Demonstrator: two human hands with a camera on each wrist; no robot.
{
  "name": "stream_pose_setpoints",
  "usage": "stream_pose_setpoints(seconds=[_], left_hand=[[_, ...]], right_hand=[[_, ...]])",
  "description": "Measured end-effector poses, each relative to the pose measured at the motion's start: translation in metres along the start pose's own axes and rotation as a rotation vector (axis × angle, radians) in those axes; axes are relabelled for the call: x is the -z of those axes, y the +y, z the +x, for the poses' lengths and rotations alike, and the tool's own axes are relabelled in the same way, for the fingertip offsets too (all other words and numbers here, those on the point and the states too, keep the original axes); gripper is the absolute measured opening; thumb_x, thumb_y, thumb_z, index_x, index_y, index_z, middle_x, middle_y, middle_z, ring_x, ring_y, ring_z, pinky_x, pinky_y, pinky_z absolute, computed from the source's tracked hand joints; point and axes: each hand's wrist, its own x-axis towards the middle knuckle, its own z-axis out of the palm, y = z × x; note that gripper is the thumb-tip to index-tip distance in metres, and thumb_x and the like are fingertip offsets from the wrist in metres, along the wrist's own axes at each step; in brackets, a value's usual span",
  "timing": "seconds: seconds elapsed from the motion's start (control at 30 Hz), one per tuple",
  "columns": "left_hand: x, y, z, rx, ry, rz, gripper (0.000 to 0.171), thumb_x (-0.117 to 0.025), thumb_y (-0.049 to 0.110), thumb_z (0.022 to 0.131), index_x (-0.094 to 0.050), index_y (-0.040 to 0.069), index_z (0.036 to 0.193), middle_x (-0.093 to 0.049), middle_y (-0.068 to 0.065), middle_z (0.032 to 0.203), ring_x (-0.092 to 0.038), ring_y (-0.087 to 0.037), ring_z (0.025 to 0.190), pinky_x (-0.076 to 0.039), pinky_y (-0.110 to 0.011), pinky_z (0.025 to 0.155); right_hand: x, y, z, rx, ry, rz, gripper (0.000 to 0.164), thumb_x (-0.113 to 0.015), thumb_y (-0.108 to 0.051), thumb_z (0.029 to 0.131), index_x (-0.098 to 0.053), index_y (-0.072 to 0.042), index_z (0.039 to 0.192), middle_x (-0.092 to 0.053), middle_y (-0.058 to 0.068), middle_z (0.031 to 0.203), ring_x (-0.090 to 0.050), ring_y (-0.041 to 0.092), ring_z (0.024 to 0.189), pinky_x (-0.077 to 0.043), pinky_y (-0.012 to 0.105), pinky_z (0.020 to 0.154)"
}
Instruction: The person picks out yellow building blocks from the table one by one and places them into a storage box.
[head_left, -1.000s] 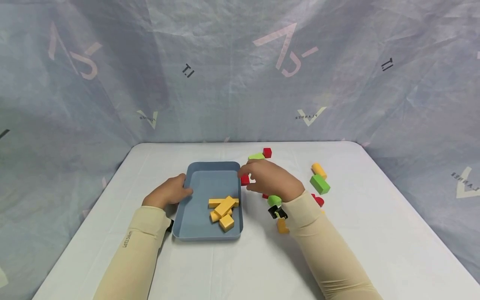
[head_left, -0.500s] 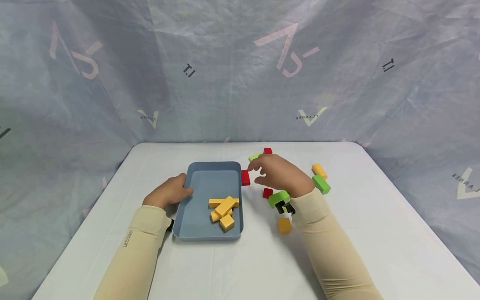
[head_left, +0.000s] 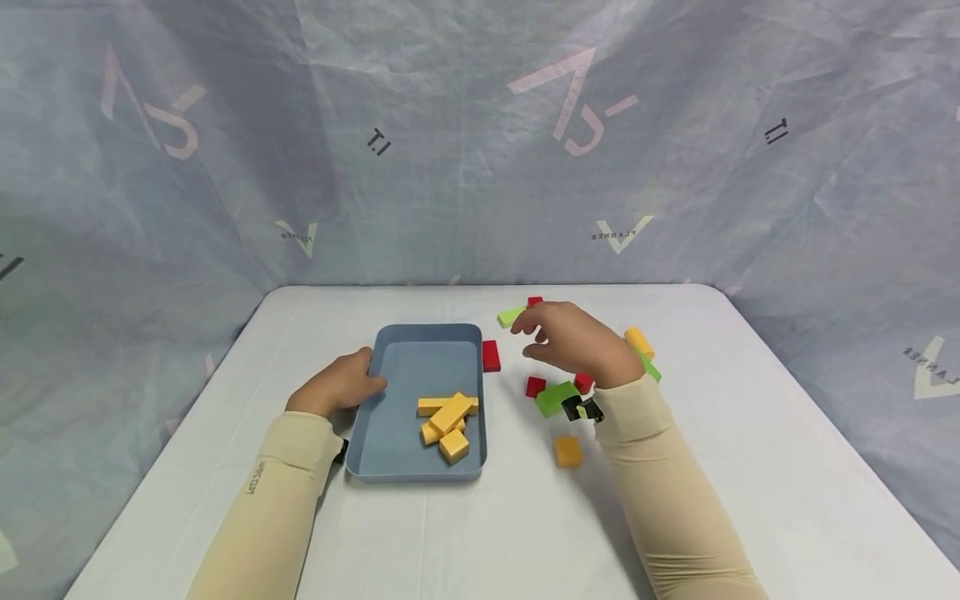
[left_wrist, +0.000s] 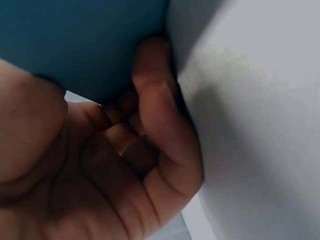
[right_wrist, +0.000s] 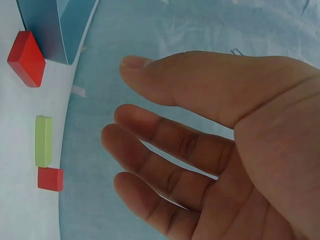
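My left hand (head_left: 337, 383) grips the left rim of a blue-grey tray (head_left: 420, 367), thumb over the inside. In the left wrist view its fingers (left_wrist: 162, 115) curl against the tray's outer wall (left_wrist: 80, 45). Several yellow blocks (head_left: 450, 412) lie in the tray's near right part, one resting across others. To the right of the tray my right hand (head_left: 573, 337) hovers over the table, holding nothing. Its thumb and fingers are apart and relaxed in the right wrist view. Closest to its fingertips are a light green block (head_left: 510, 317) and a red cube (head_left: 535, 302).
A flat red block (head_left: 491, 356) lies beside the tray's right wall. Around the right forearm are a green block (head_left: 557, 399), small red blocks (head_left: 536, 387) and an orange-yellow cube (head_left: 567, 452). Farther right sits a yellow cylinder (head_left: 638, 342) by a partly hidden green block (head_left: 649, 367).
My right hand has moved right and slightly away from me, off the tray's right edge, uncovering the flat red block. The left hand, the tray and its blocks look unchanged.
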Motion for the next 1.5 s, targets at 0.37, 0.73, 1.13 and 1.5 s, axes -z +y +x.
stream_pose_setpoints(seconds=[0.37,0.73,1.13,1.5], left_hand=[[-0.001,0.002,0.0,0.007,0.008,-0.003,0.066,-0.054,0.026,0.093,-0.023,-0.006,0.142,-0.042,-0.027,0.135,-0.05,-0.029,0.096,-0.045,-0.048,0.081],[-0.001,0.002,-0.001,-0.003,0.009,-0.005,0.066,-0.053,0.025,0.093,-0.022,-0.007,0.142,-0.04,-0.028,0.136,-0.049,-0.029,0.1,-0.044,-0.051,0.087],[-0.001,0.001,0.001,-0.007,0.008,-0.001,0.064,-0.053,0.025,0.094,-0.024,-0.007,0.141,-0.042,-0.028,0.134,-0.05,-0.028,0.096,-0.045,-0.049,0.082],[-0.001,0.0,-0.001,-0.034,0.031,0.002,0.062,-0.054,0.025,0.094,-0.028,-0.007,0.14,-0.045,-0.028,0.131,-0.05,-0.029,0.103,-0.044,-0.053,0.088]], right_hand=[[0.007,0.012,-0.006,0.001,0.044,0.042,0.031,-0.073,-0.015,0.083,-0.065,-0.021,0.112,-0.061,-0.01,0.103,-0.054,0.009,0.09,-0.052,0.033,0.073],[0.012,0.026,-0.01,-0.033,0.056,0.045,0.028,-0.072,-0.016,0.085,-0.066,-0.023,0.111,-0.061,-0.008,0.104,-0.054,0.007,0.088,-0.051,0.034,0.074],[0.013,0.047,-0.014,-0.094,0.112,0.082,0.025,-0.068,-0.016,0.085,-0.066,-0.027,0.108,-0.062,-0.008,0.102,-0.055,0.007,0.086,-0.051,0.035,0.073],[0.015,0.059,-0.017,-0.182,0.132,0.086,0.022,-0.068,-0.017,0.085,-0.067,-0.024,0.106,-0.063,-0.003,0.099,-0.054,0.013,0.088,-0.05,0.039,0.073]])
